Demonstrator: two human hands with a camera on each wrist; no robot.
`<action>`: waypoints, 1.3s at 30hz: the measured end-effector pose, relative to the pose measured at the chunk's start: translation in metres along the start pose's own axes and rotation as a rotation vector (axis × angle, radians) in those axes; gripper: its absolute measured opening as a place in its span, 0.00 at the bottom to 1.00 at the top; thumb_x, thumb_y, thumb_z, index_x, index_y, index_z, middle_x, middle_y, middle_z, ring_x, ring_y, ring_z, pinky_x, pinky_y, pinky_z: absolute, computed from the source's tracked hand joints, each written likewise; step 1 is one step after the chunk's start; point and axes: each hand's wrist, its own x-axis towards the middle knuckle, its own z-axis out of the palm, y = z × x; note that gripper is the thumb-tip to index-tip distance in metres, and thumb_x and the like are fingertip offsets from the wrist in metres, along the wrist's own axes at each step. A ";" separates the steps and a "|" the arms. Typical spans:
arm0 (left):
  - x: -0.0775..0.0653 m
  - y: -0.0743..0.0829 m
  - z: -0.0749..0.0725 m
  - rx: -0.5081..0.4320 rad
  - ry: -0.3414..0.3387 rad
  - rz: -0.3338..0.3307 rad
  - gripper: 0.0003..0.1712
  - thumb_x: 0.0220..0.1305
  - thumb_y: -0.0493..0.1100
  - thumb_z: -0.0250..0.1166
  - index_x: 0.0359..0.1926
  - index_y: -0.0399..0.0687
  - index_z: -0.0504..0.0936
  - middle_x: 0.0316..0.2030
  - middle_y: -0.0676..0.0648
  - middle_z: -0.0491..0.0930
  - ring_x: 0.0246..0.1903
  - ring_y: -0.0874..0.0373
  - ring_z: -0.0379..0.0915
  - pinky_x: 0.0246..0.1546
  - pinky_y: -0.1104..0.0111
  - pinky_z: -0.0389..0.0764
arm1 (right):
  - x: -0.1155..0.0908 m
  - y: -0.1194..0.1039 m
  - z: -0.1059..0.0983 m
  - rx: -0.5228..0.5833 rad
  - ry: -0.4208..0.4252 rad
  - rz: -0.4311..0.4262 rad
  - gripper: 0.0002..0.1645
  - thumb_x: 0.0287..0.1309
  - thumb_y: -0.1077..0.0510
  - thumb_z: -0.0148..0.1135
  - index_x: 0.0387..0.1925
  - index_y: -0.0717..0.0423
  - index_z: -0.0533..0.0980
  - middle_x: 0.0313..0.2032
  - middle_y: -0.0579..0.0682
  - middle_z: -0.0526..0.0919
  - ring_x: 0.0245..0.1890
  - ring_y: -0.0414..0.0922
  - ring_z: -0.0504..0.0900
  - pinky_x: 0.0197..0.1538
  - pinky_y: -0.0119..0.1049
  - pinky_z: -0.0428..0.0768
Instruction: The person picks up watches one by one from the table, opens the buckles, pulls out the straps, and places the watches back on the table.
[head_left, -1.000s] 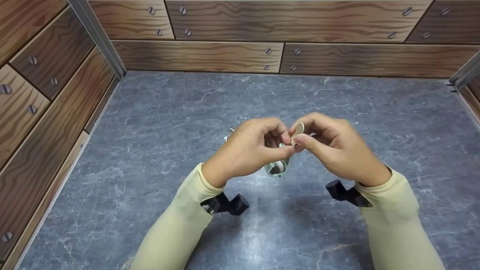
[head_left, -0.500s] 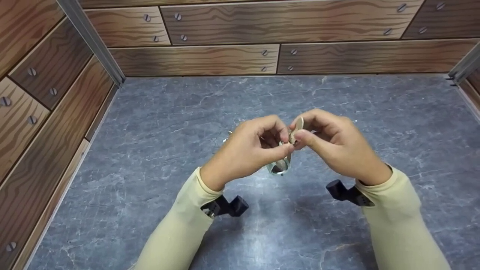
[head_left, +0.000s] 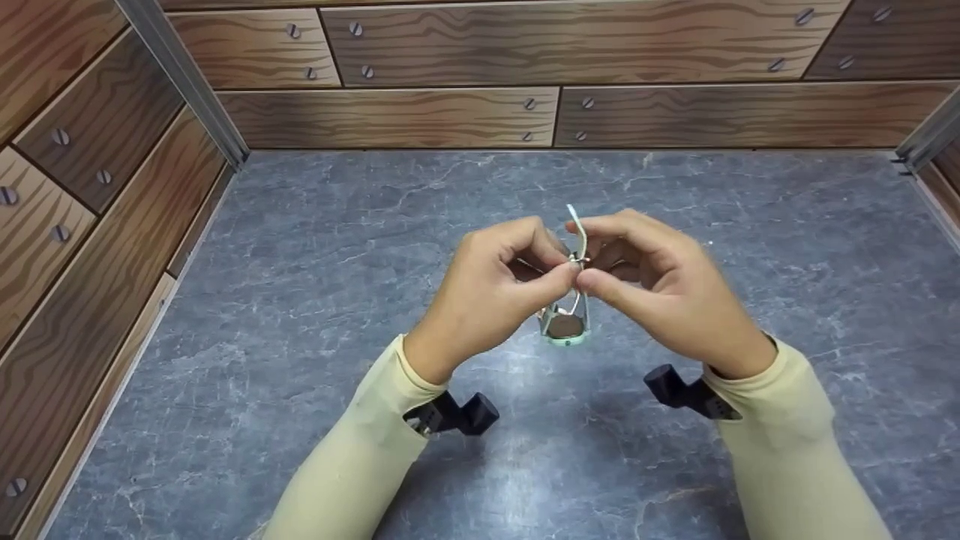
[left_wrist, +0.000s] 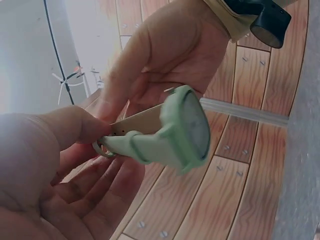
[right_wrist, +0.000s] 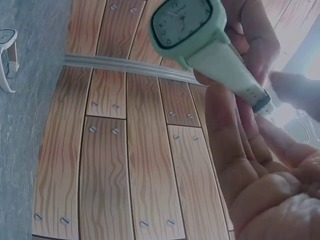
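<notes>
A mint-green wristwatch (head_left: 566, 328) hangs above the table between both hands, its strap looped. My left hand (head_left: 499, 292) pinches the strap at the buckle (left_wrist: 104, 149) between thumb and fingers. My right hand (head_left: 664, 289) pinches the strap right beside it, fingertips meeting those of the left. A strap end sticks up past the buckle in the head view. The square dial (right_wrist: 181, 22) with numerals shows in the right wrist view. Fingertips partly cover the buckle.
A second, white watch (right_wrist: 9, 57) stands on the grey marbled table (head_left: 360, 225), seen in the right wrist view. Wood-patterned panels (head_left: 450, 45) wall the table at the back and left. Black camera mounts (head_left: 457, 412) sit at both wrists.
The strap end has swung from lying over the right fingertips to standing upright between the hands. The watch case has turned below them. The white watch beyond the left hand has become hidden in the head view.
</notes>
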 end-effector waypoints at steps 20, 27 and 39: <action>0.005 -0.002 -0.019 0.035 0.249 -0.056 0.14 0.67 0.33 0.69 0.51 0.36 0.78 0.40 0.44 0.84 0.37 0.57 0.82 0.42 0.65 0.86 | 0.006 0.025 0.021 0.068 0.226 0.068 0.16 0.61 0.74 0.67 0.50 0.68 0.77 0.36 0.58 0.82 0.35 0.47 0.84 0.41 0.35 0.87; 0.013 -0.056 -0.033 0.450 0.029 -0.388 0.06 0.70 0.43 0.70 0.44 0.46 0.88 0.38 0.51 0.88 0.38 0.60 0.81 0.43 0.70 0.81 | 0.028 0.078 0.042 -0.134 0.007 0.376 0.18 0.67 0.69 0.64 0.56 0.67 0.73 0.43 0.57 0.82 0.36 0.46 0.84 0.43 0.39 0.87; 0.018 -0.120 -0.041 0.710 -0.213 -0.517 0.07 0.66 0.44 0.70 0.38 0.46 0.90 0.37 0.48 0.89 0.33 0.55 0.78 0.41 0.60 0.81 | 0.051 0.130 0.058 -0.368 -0.254 0.518 0.14 0.69 0.65 0.62 0.54 0.64 0.78 0.44 0.59 0.86 0.43 0.51 0.85 0.50 0.43 0.84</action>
